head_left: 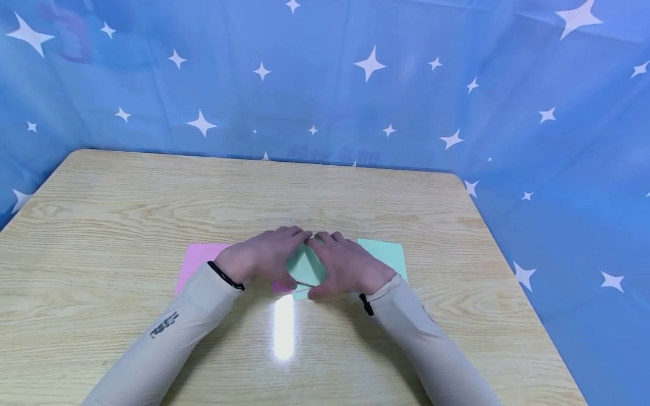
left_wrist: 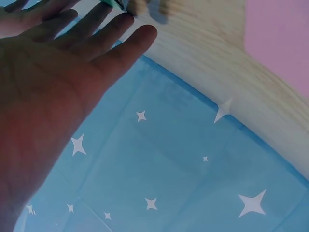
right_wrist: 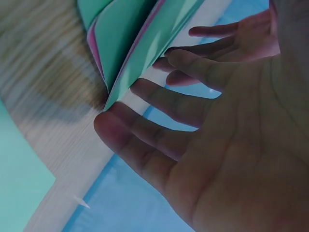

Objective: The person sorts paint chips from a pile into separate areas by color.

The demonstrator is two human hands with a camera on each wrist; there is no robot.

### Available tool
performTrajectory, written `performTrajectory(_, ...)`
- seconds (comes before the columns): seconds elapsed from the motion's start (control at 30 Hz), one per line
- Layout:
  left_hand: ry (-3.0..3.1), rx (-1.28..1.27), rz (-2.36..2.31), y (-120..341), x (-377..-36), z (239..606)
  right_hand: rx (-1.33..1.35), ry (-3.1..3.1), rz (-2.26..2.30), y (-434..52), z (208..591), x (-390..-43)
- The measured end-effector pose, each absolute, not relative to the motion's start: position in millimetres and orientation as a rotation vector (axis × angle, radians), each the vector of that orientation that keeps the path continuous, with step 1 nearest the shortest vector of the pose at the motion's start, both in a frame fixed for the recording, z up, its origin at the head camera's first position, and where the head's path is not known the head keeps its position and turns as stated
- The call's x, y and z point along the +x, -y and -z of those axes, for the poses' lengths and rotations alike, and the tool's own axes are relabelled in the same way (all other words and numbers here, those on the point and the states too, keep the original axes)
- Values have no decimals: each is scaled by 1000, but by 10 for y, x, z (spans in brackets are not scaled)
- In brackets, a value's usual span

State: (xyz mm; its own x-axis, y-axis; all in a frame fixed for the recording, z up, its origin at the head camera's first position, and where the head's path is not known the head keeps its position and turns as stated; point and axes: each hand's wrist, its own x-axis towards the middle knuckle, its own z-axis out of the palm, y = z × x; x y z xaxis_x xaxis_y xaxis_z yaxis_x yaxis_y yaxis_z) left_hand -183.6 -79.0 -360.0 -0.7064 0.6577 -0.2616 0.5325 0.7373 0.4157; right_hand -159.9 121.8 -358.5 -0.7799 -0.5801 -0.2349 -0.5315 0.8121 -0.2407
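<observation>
A folded paper (head_left: 307, 265), mint green with pink on its layers, sits between both hands in the middle of the table. My left hand (head_left: 266, 256) holds its left side, thumb at the near edge and fingertips at the far edge. From the other side my right hand (head_left: 345, 268) holds it the same way. The right wrist view shows the folded layers (right_wrist: 123, 38) gaping, with slightly bent fingers (right_wrist: 140, 137) along the edge. In the left wrist view only a small green corner shows past the fingers, and the left thumb is hidden.
A pink sheet (head_left: 195, 262) lies flat on the wooden table (head_left: 244, 197), partly under the left forearm. On the right, a mint green sheet (head_left: 388, 254) lies partly behind the right hand. A blue star-patterned curtain (head_left: 315, 84) hangs beyond the table's far edge.
</observation>
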Motion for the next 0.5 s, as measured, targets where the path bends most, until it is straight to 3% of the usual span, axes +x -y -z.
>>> performTrajectory(0.5, -2560, 925, -482, 795, -1865, 3612, -915, -2710, 289, -1283, 3563, -1658)
